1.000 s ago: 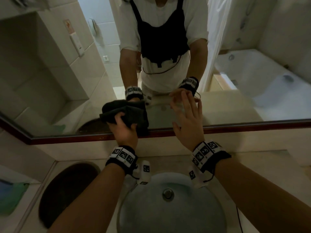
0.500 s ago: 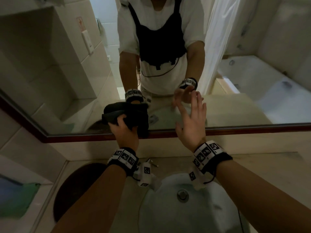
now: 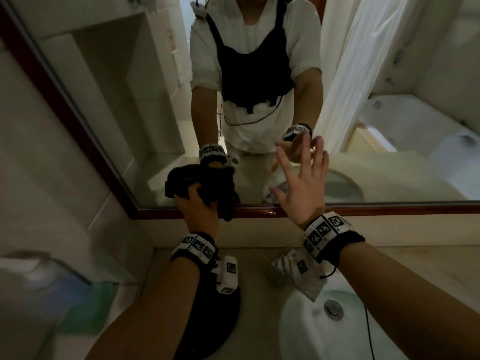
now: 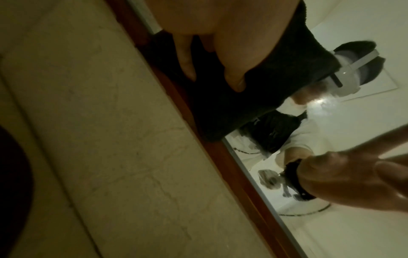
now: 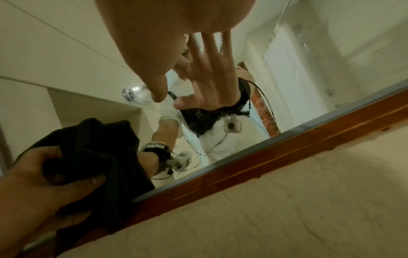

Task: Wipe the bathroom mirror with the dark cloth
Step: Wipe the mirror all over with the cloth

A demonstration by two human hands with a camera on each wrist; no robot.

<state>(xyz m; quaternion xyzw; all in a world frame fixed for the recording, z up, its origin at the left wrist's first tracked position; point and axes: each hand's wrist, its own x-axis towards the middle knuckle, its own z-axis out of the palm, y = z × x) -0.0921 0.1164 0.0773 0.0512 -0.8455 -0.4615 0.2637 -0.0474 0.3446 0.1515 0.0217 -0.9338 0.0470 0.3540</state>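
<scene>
The dark cloth [image 3: 207, 188] is bunched in my left hand [image 3: 198, 207], pressed against the lower left part of the mirror [image 3: 145, 100] just above its red-brown wooden frame [image 3: 363, 210]. In the left wrist view my fingers [image 4: 234, 82] curl over the dark cloth [image 4: 253, 97] at the frame. My right hand [image 3: 302, 183] is spread with straight fingers against the glass to the right of the cloth, holding nothing. The right wrist view shows my right hand [image 5: 159, 52] meeting its reflection, with the cloth [image 5: 99, 157] and left hand [image 5: 39, 183] at lower left.
A round white sink [image 3: 311, 333] with a metal drain sits below my right arm in a beige stone counter [image 3: 415, 268]. A dark round recess [image 3: 207, 320] lies under my left arm. A green and blue object [image 3: 85, 305] is at the far left. Tiled wall borders the mirror's left.
The view has swung right and closer, so the mirror's left corner shows now. My left hand stays on the cloth at the lower edge; the right hand has risen slightly on the glass.
</scene>
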